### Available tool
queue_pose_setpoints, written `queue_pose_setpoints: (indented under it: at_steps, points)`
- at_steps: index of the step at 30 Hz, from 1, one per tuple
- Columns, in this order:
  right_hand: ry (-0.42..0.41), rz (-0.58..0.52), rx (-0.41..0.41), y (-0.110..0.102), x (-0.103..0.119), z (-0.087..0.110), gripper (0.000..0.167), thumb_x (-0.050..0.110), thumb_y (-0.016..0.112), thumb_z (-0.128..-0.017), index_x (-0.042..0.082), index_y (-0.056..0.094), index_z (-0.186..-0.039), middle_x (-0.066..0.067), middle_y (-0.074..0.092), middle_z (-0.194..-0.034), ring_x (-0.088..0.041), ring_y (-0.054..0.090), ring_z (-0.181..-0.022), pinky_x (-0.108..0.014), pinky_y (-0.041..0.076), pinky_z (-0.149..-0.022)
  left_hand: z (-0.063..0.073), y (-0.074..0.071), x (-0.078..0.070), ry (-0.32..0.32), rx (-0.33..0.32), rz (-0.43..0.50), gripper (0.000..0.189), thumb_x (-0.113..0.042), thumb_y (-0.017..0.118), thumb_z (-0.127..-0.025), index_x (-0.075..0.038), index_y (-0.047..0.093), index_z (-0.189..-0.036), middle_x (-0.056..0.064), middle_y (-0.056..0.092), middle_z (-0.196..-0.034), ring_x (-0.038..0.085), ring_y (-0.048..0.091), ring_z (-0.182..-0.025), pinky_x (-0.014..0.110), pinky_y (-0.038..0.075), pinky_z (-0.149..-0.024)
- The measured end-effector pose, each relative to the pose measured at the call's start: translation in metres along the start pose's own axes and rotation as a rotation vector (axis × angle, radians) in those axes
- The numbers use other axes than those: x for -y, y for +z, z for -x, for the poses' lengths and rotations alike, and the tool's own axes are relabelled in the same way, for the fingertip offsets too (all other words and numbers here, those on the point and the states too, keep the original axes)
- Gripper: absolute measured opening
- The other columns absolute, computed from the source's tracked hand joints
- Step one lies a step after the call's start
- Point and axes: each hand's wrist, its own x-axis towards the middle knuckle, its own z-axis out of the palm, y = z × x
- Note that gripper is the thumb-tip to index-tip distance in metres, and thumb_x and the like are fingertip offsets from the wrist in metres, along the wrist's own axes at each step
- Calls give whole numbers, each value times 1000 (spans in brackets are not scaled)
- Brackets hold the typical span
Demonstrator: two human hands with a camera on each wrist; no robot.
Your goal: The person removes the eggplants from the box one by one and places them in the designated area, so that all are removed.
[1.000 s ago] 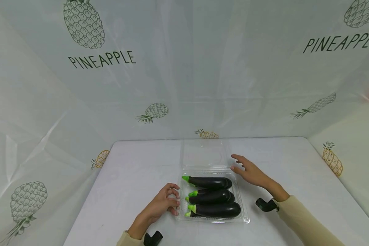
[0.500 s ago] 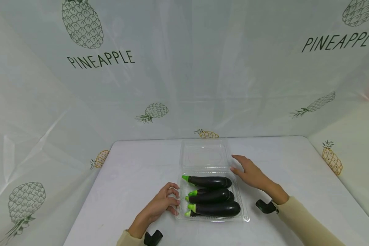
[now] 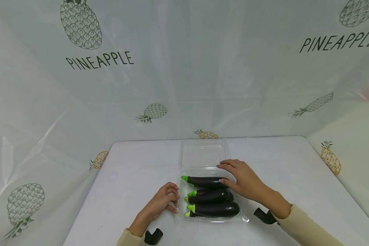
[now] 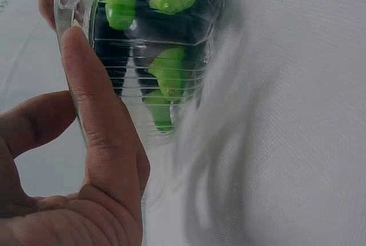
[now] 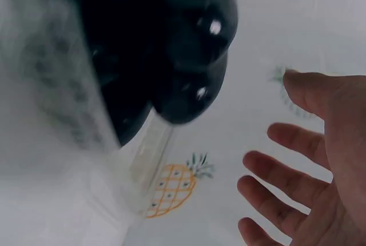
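Fingers (image 5: 285, 177) spread and holding nothing, the right hand (image 3: 246, 179) hangs over the back right corner of a clear plastic box (image 3: 216, 220), while the fingers of the left hand (image 3: 161, 202) touch the box's left rim, though I cannot tell whether they pinch it. The box sits around the middle of the table (image 3: 138, 167), its lid (image 3: 204, 155) folded back towards the table's back edge, and the eggplants (image 3: 210, 197) lie inside, green ends towards the table's left edge.
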Motion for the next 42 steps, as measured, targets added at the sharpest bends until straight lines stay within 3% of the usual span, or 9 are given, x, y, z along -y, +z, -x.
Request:
queue_pose_setpoints:
  at_steps: [6, 13, 35, 42]
  points:
    - [-90, 53, 45, 3, 11, 0, 42, 30, 83, -92, 11, 72, -129, -6, 69, -131, -28, 63, -122, -55, 54, -104, -2, -1, -1, -3, 9, 1, 30, 1, 56, -97, 4, 44, -125, 4, 55, -95, 16, 57, -73, 27, 61, -54]
    - [-157, 81, 42, 8, 12, -2, 40, 28, 86, -89, 10, 74, -124, -3, 71, -123, -27, 65, -116, -52, 56, -100, -4, -2, 0, -2, 20, -5, 31, 0, 57, -96, 6, 44, -124, 4, 55, -93, 15, 58, -73, 27, 61, -54]
    - [-129, 133, 194, 11, 10, -11, 35, 19, 89, -85, 12, 76, -117, 1, 75, -112, -25, 67, -109, -48, 57, -99, -4, -2, 2, -1, 20, 14, 28, -2, 58, -98, 3, 46, -123, 3, 54, -92, 15, 57, -72, 28, 60, -53]
    - [-114, 96, 253, 9, 9, -15, 36, 21, 87, -87, 11, 76, -121, -1, 77, -114, -24, 67, -109, -49, 57, -98, -5, -3, 2, -8, 20, 23, 28, -1, 58, -98, 2, 46, -123, 2, 54, -90, 16, 58, -71, 28, 60, -52]
